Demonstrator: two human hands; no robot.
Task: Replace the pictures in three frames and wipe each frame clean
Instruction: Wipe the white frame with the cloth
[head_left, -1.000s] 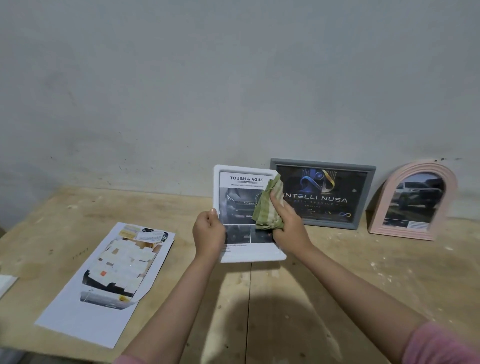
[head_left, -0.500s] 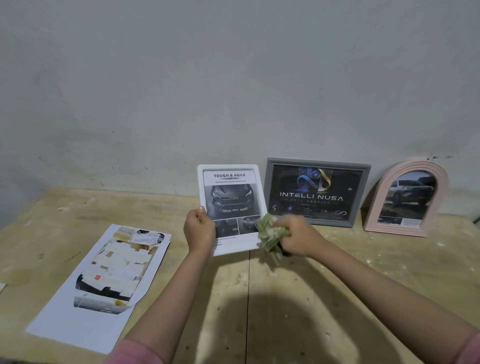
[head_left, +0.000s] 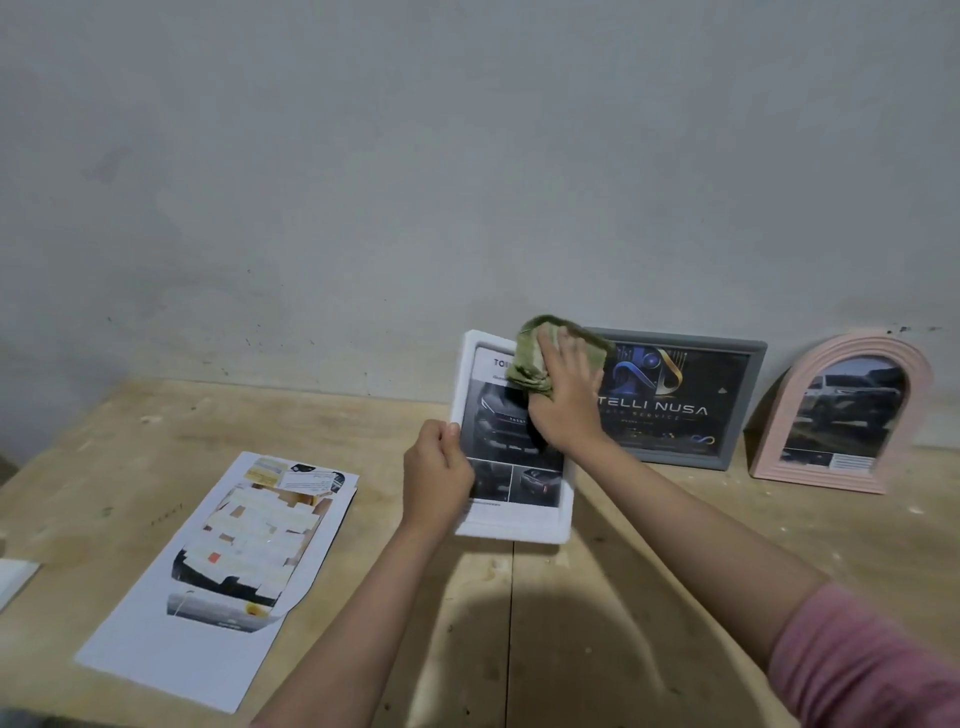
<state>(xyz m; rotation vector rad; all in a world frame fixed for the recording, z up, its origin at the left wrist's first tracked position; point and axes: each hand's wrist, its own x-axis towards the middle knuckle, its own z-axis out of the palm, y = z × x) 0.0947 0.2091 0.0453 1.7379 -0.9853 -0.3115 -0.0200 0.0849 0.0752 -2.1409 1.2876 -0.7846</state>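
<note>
I see the left hand (head_left: 439, 470) pinching the white frame (head_left: 511, 522) at its nine o'clock edge, held upright above the table (head_left: 675, 545). The right hand (head_left: 563, 400), curled around a green cloth (head_left: 535, 358), has swept from the frame's five o'clock corner half a second ago up to one o'clock. Wiping looks underway; the grey frame (head_left: 748, 400) and pink frame (head_left: 919, 410) lean against the wall at two o'clock.

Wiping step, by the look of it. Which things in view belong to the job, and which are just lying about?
Job:
white frame, gripped by left hand
green cloth, pressed on it by right hand
grey frame and pink arched frame, leaning on the wall
cut-out pictures on white paper

Lying about:
white scrap at table's left edge
</note>
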